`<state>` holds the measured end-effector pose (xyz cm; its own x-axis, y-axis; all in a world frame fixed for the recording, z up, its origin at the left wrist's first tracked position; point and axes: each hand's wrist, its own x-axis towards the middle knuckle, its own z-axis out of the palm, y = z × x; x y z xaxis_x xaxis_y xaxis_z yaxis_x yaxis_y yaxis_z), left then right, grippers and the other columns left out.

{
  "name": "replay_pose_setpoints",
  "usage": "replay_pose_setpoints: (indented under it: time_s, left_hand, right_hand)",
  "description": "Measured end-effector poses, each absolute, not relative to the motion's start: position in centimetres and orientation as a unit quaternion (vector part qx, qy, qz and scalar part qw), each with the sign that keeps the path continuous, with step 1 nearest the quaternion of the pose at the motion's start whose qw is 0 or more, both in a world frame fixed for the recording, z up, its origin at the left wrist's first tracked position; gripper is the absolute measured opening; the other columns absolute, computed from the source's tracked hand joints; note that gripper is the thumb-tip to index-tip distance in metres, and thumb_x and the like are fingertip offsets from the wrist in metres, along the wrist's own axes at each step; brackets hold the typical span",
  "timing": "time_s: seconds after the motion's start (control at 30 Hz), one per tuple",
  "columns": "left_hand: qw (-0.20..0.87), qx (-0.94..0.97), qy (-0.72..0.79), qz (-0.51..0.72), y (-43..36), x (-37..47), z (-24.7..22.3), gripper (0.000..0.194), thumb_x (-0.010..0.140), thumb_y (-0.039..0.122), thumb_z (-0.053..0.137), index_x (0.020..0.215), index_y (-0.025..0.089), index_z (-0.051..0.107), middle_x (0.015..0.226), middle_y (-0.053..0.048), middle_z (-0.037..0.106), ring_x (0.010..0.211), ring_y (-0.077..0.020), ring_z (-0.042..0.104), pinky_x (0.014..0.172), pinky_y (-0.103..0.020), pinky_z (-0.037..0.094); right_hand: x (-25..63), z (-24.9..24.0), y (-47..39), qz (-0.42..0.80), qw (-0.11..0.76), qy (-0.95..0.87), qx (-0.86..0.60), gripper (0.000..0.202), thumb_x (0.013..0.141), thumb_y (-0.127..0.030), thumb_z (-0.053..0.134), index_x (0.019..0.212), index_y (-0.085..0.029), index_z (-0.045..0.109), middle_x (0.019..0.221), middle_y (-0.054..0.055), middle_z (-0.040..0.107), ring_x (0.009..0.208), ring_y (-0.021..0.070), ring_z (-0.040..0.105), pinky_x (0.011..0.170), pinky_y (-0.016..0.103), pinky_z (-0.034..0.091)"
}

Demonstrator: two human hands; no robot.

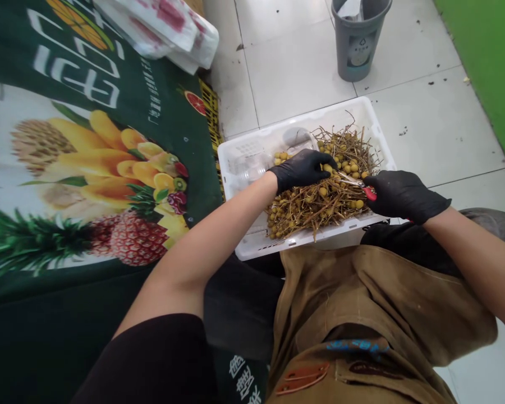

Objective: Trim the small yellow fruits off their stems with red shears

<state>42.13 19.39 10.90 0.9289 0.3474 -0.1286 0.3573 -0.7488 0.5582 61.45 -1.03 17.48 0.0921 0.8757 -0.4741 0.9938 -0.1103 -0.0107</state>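
In the head view, my left hand (pixel 303 170), in a black glove, is closed at the fingertips on a yellow-brown longan (pixel 328 168). My right hand (pixel 404 196), also gloved in black, grips red-handled scissors (pixel 369 193). Their metal blades point left, close to the fruit at my left fingers; whether they touch a stem I cannot tell. Beneath both hands lies a heap of longans on thin brown twigs (pixel 315 210), filling much of a white plastic crate (pixel 246 249). Clear plastic containers (pixel 252 166) sit at the crate's left end, partly behind my left wrist.
A grey bin (pixel 348 47) stands on the tiled floor (pixel 286 62) beyond the crate. On the left hangs a dark green banner (pixel 160 140) printed with fruit, with white bags marked in red (pixel 168 33) on top. A green wall (pixel 488 50) borders the right.
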Motion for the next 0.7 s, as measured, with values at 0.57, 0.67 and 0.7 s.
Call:
replay_pose_setpoints:
  time_s: [0.57, 0.67, 0.7]
  left_hand:
    - [0.127, 0.983, 0.123, 0.041, 17.4, 43.2, 10.6, 0.034, 0.101, 0.010, 0.056, 0.120, 0.014, 0.085, 0.113, -0.019, 0.086, 0.108, -0.0341, 0.078, 0.094, -0.045, 0.060]
    - [0.154, 0.979, 0.129, 0.044, 17.6, 43.2, 10.8, 0.035, 0.102, 0.014, 0.057, 0.122, 0.014, 0.085, 0.111, -0.017, 0.087, 0.108, -0.0343, 0.079, 0.093, -0.045, 0.060]
    - [0.168, 0.976, 0.133, 0.046, 17.7, 43.2, 10.7, 0.035, 0.102, 0.014, 0.057, 0.124, 0.013, 0.085, 0.111, -0.017, 0.087, 0.107, -0.0339, 0.079, 0.092, -0.044, 0.060]
  right_hand:
    - [58.3, 15.1, 1.1, -0.160, 0.101, 0.644, 0.741, 0.034, 0.109, -0.028, 0.059, 0.134, -0.018, 0.081, 0.123, 0.019, 0.085, 0.105, 0.0342, 0.082, 0.078, 0.038, 0.052]
    - [58.0, 15.0, 1.0, -0.160, 0.102, 0.648, 0.738, 0.031, 0.107, -0.025, 0.061, 0.129, -0.018, 0.082, 0.119, 0.019, 0.086, 0.106, 0.0351, 0.082, 0.080, 0.038, 0.052]
    - [57.9, 15.0, 0.9, -0.160, 0.103, 0.649, 0.737, 0.030, 0.106, -0.024, 0.062, 0.128, -0.018, 0.082, 0.118, 0.019, 0.086, 0.107, 0.0351, 0.082, 0.081, 0.038, 0.052]
